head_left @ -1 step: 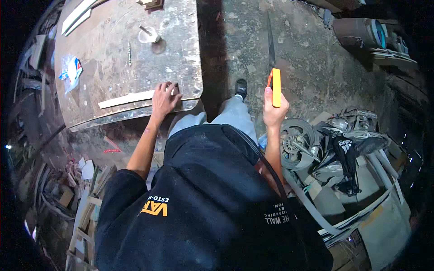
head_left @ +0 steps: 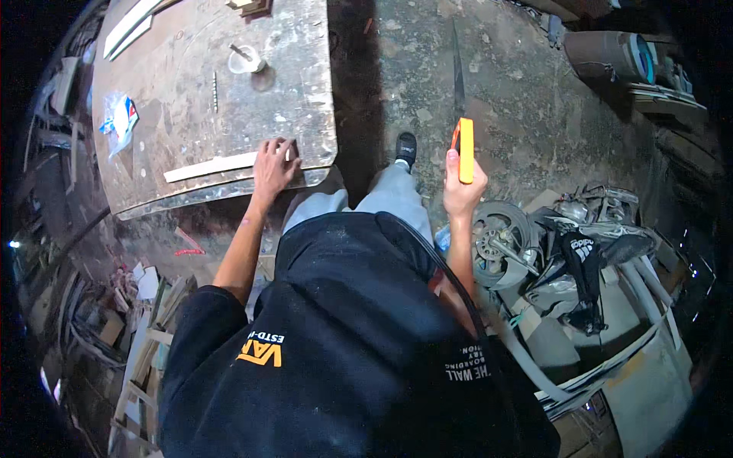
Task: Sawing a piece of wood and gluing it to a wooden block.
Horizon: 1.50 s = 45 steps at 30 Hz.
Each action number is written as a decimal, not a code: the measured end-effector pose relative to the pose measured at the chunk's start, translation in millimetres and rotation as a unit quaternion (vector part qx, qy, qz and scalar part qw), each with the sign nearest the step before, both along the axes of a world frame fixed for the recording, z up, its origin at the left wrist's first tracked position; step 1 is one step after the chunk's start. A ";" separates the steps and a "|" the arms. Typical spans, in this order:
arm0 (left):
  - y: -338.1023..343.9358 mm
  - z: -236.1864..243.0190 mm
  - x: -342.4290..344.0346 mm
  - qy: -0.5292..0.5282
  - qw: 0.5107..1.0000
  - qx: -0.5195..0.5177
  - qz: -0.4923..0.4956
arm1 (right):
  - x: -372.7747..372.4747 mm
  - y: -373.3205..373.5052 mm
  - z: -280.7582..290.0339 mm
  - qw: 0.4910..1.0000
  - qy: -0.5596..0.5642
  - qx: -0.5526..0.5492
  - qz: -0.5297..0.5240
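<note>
At the table's near edge, my left hand rests over the right end of a pale wooden strip, its fingers bent around it. The strip lies along the edge of the worn, paint-spotted table, and its end is hidden under the hand. Out to the right of the table, my right hand is closed on the yellow and orange handle of a handsaw. The dark, narrow blade points away from me above the floor, apart from the strip.
On the table are a white cup with a stick in it, a drill bit, a plastic bag and white strips. A wheel and piled parts stand at right. Scrap wood lies at lower left.
The table and my left hand appear slightly further left in the picture. Both hands keep their holds on the strip and the saw.
</note>
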<state>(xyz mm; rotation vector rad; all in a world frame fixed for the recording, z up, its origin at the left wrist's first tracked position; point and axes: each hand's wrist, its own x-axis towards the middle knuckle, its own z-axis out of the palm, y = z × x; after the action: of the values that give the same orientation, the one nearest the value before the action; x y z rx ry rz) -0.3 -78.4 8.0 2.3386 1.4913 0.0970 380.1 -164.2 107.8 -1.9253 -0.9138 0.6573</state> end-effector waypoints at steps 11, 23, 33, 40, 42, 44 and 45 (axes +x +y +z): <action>-18.9 -10.9 41.1 0.100 0.983 0.053 0.142 | 111.9 -30.6 -24.9 0.995 -0.006 -0.092 0.048; -167.6 -109.3 136.7 -0.068 0.930 -0.165 0.321 | 110.0 -65.8 -80.4 0.986 -0.030 -0.143 0.078; -207.5 -372.7 106.9 0.249 0.894 -0.212 0.307 | 78.7 -71.4 -248.9 0.993 0.048 -0.103 -0.018; -237.3 -658.8 24.8 0.025 0.827 -0.277 0.489 | 112.1 -18.8 -422.5 0.996 0.057 -0.002 0.066; -218.9 -704.2 -17.6 -0.007 0.820 -0.183 0.542 | 96.3 11.5 -435.8 0.965 0.238 0.111 0.021; -206.5 -746.0 18.1 0.198 0.903 0.035 0.379 | 103.9 29.0 -456.4 0.968 0.204 0.123 0.076; -203.2 -757.2 35.3 0.195 0.900 0.032 0.389 | 105.3 30.6 -474.1 0.969 0.176 0.122 0.120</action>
<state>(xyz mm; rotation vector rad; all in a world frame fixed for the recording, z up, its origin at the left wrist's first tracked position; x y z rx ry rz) 35.0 -281.6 -749.2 1.7138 2.5791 -0.1336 485.4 -133.5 -366.3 -1.4349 -0.9556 0.9463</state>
